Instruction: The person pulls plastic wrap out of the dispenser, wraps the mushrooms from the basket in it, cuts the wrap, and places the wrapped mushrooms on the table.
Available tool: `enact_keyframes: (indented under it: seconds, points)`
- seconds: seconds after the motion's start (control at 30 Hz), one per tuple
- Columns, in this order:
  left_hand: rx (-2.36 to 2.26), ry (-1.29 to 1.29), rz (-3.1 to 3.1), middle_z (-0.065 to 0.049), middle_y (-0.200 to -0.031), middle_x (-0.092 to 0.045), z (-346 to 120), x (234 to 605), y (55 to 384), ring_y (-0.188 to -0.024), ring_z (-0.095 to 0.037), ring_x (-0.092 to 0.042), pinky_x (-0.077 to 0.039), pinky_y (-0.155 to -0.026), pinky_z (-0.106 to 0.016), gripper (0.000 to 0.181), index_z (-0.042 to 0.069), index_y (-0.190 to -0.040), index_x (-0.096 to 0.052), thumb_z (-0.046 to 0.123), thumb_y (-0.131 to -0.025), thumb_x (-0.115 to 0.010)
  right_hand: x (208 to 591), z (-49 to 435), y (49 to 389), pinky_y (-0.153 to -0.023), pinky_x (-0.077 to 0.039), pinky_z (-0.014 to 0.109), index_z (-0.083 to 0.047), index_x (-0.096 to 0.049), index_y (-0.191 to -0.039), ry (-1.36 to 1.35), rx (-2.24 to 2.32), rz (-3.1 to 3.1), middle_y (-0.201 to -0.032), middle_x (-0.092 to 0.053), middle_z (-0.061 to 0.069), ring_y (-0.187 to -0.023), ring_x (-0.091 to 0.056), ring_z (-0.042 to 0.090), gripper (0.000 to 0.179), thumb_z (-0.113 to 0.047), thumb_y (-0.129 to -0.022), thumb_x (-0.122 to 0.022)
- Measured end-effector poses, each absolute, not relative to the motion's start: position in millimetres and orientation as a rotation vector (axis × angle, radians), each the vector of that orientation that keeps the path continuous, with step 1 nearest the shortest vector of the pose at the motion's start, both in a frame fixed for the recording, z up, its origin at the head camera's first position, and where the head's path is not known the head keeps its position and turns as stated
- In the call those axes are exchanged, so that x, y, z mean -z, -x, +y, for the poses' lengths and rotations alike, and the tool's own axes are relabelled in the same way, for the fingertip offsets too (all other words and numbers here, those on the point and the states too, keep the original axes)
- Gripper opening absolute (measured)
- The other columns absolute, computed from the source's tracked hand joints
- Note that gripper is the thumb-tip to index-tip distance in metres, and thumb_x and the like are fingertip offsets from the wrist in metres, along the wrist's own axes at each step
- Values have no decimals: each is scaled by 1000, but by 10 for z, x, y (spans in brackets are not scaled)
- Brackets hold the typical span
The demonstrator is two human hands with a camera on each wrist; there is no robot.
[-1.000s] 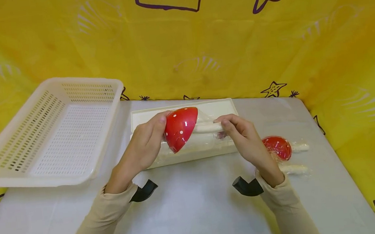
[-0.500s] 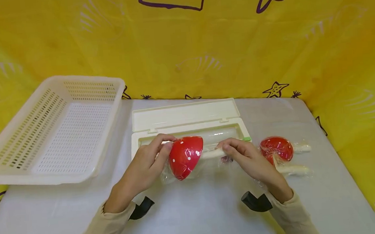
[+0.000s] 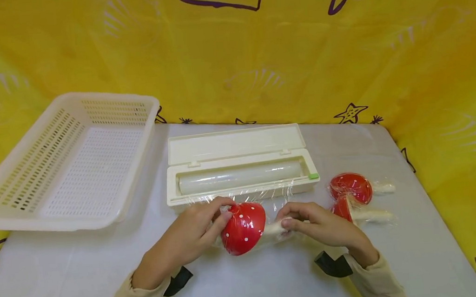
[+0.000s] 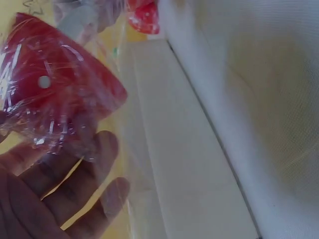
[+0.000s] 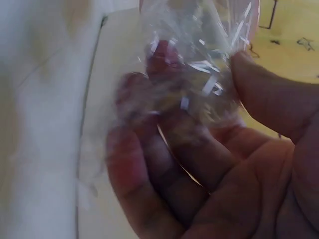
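Observation:
A red toy mushroom with white dots [image 3: 246,229] lies sideways between both hands, close over the table in front of an open dispenser box. My left hand [image 3: 186,239] grips the top of its cap. At the other end, my right hand [image 3: 328,223] pinches the pale stem. Clear cling film [image 3: 266,194] stretches from the box down to the mushroom. The left wrist view shows crinkled film over the red cap [image 4: 50,64], with the lower fingers spread below it. Film [image 5: 199,64] bunches at the right fingers and covers the stem end in the right wrist view.
The white dispenser box [image 3: 237,144] stands with its lid back and a film roll [image 3: 240,177] inside. A green slider [image 3: 313,176] sits at its right edge. Two film-wrapped mushrooms [image 3: 352,188] lie at right. A white slotted basket [image 3: 80,222] stands at left.
Both hands have drawn the mushroom from over the box down toward the table's front. The box's inside and roll have come into sight, and film now spans the space between box and mushroom.

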State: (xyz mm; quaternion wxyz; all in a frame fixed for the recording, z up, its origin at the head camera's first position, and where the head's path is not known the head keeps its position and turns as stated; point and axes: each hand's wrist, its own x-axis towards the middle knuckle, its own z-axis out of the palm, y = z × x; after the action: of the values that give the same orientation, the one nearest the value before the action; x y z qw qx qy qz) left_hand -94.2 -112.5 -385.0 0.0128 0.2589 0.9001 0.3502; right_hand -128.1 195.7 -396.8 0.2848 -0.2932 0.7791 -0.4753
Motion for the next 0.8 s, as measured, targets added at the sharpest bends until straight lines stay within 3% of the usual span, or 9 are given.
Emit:
enact_keyframes:
  seconds: [0.33,0.53,0.8]
  points:
    - [-890,-1022,2855,5,-108,-74,-1088,4002,951,-92,-9,-69,-59,-81,-30,33,15,-125,-62,27,-95,-64,4160,1937,1324,-72,-52,21,-9,-65,-108,801,1095,2066,-92,-73,2,-80,-59,4,21,-23,-93,-68]
    - [-819,-1033,2870,3,-105,-74,-1082,4076,947,-86,-9,-68,-57,-84,-35,41,15,-129,-59,31,-92,-68,4219,1872,1321,-67,-50,19,-8,-66,-106,788,1003,2136,-88,-71,-2,-75,-56,1,24,-24,-90,-73]
    - [-814,-1030,2867,0,-102,-75,-1088,4125,971,-82,-9,-69,-58,-83,-35,42,12,-129,-60,32,-93,-68,4221,1800,1286,-69,-49,19,-8,-70,-104,802,890,2278,-93,-64,-3,-78,-51,4,24,-23,-87,-76]
